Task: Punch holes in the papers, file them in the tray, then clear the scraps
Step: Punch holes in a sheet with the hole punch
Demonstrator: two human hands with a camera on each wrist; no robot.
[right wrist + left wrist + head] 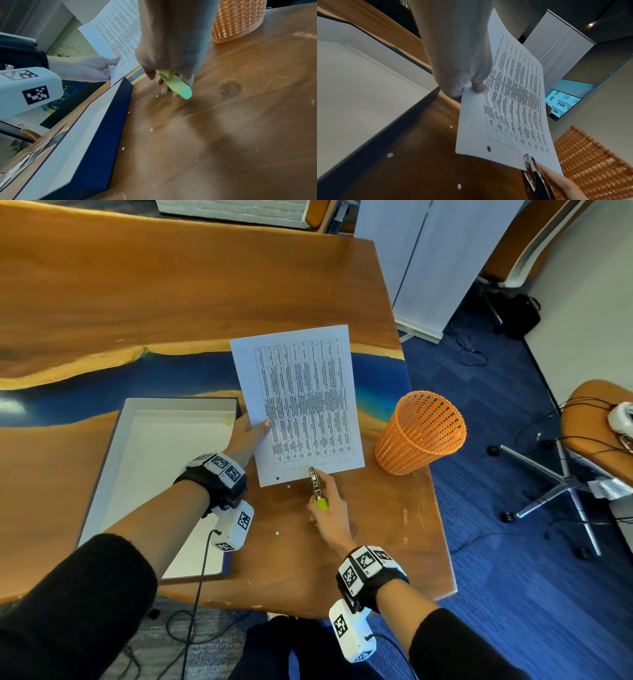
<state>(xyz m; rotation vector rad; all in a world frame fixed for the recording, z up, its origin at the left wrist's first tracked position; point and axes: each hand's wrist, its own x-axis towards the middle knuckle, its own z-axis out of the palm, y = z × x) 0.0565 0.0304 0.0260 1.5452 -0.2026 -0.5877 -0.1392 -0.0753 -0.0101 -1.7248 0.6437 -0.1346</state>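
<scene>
One hole [277, 478] is through the sheet [298, 402] pinched in the left hand [247, 436]; the right hand [329, 508], clenching the punch [315, 484], lines up a second beside it, with the tray [113, 436] unfilled and scraps [276, 533] still on the bench [376, 525].

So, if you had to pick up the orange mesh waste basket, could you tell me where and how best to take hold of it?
Take the orange mesh waste basket by its open top rim, pinching the wall from above. It stands upright near the right edge of the wooden table and widens towards the top, so a grip around the sides could slip. Come from the near right, away from the printed paper sheet.
</scene>
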